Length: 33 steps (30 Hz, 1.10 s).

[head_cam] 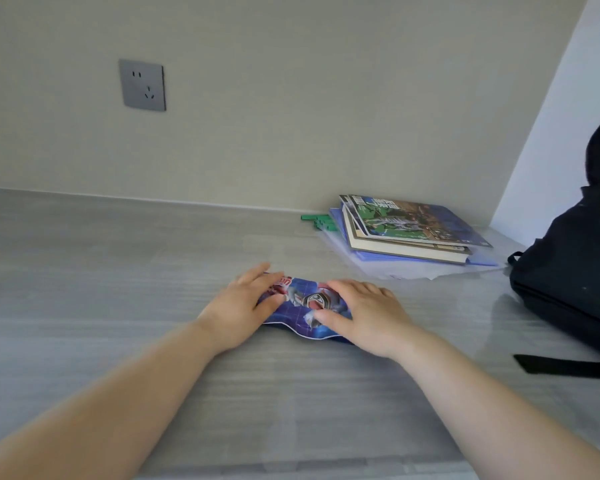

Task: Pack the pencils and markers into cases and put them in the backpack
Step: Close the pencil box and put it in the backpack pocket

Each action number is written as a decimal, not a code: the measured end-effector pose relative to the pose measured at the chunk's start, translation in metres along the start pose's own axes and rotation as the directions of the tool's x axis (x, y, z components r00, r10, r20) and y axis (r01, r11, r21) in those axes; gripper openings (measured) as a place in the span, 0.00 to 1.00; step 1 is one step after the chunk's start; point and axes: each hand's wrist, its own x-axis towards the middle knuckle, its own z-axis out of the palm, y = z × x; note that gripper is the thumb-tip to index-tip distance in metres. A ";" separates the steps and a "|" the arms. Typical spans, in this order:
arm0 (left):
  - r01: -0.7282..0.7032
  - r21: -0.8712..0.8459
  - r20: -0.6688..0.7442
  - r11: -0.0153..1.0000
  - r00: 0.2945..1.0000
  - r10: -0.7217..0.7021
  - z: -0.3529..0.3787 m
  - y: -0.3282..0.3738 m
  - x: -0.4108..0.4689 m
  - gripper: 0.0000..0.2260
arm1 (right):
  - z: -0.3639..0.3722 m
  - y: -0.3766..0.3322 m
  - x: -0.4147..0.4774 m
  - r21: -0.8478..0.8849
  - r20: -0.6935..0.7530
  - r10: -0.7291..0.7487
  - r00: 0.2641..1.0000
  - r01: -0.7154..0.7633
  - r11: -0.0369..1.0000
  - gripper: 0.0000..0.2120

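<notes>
Nearest, on the grey table (118,271), the printed pencil case (302,301) lies flat; left hand (243,306) presses its left end, right hand (364,317) its right, fingers straight, gripping nothing. Farther right: black backpack (575,271), stack of books (409,230). Farthest: 1 wall socket (142,84).

A grey wood-grain bench (118,271) meets a beige wall bearing a grey socket (142,84) at far left. At far right, stacked books (413,230) lie on loose papers (388,270), with green pieces (321,221) just beside.
</notes>
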 end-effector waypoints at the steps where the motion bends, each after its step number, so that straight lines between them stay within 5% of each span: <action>1: 0.013 -0.095 -0.016 0.995 1.000 -0.015 -0.001 -0.002 -0.003 0.26 | -0.003 0.000 -0.004 0.055 0.005 -0.007 1.000 0.007 0.998 0.31; 4: -0.006 -0.116 0.072 0.993 0.997 0.015 -0.009 -0.008 -0.010 0.44 | -0.008 0.006 -0.013 -0.006 0.083 -0.048 0.995 0.049 0.999 0.39; 10: -0.095 0.157 0.034 0.983 0.995 0.091 -0.012 -0.011 -0.009 0.44 | -0.015 0.008 -0.012 -0.150 0.121 0.027 0.992 -0.008 0.989 0.36; 14: -0.207 0.297 -0.024 0.932 0.974 0.225 -0.014 -0.006 -0.008 0.37 | -0.018 0.008 -0.007 -0.215 0.132 0.021 0.991 0.008 0.977 0.32; 18: -0.339 0.507 -0.042 0.792 0.908 0.416 -0.015 0.004 -0.006 0.14 | -0.025 0.013 -0.004 -0.153 0.155 -0.005 0.988 0.029 0.988 0.29; 22: -0.375 0.439 -0.073 0.816 0.891 0.449 -0.021 0.013 -0.005 0.13 | -0.037 0.018 -0.007 -0.059 0.146 -0.004 0.989 0.013 0.998 0.26; 27: -0.479 0.310 -0.161 0.821 0.825 0.542 -0.027 0.044 0.000 0.12 | -0.059 0.010 -0.013 -0.183 -0.106 -0.142 0.984 0.121 0.976 0.38; 33: -0.513 0.057 -0.188 0.857 0.837 0.513 -0.042 0.113 0.037 0.17 | -0.111 0.039 -0.023 -0.135 -0.216 -0.115 0.970 0.087 0.987 0.25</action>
